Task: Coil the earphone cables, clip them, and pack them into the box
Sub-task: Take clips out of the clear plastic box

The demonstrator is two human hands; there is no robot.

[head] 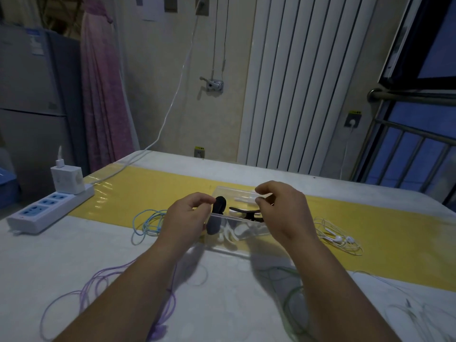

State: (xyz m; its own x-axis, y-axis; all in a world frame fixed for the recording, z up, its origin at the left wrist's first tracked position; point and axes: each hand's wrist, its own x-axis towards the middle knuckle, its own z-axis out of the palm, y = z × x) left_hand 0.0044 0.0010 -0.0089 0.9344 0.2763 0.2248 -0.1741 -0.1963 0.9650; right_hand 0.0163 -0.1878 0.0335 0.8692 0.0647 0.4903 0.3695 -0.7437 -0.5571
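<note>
**Both hands at the clear box, earphone cables loose around it**

A clear rectangular plastic box (249, 227) sits on the yellow strip (153, 191) that crosses the white tabletop (74, 255). It holds white clips and two black ones. One long black clip (214, 218) stands tilted at the box's left end, and a black winged clip (243, 210) lies across the near rim.

The left hand (188, 214) is at the box's left end with its fingers curled, and the thumb tip is just beside the top of the long black clip. I cannot tell if it actually pinches it. The right hand (282, 208) is over the right end with thumb and forefinger drawn close together. What they hold, if anything, is not clear.

None of the earphones is coiled:
- A light blue cable (146, 224) lies left of the box.
- A white pair (339, 239) lies to its right.
- A purple cable (96, 285) and a green cable (292, 292) sprawl nearer, under the forearms.

A white power strip (47, 206) sits at the left edge.
</note>
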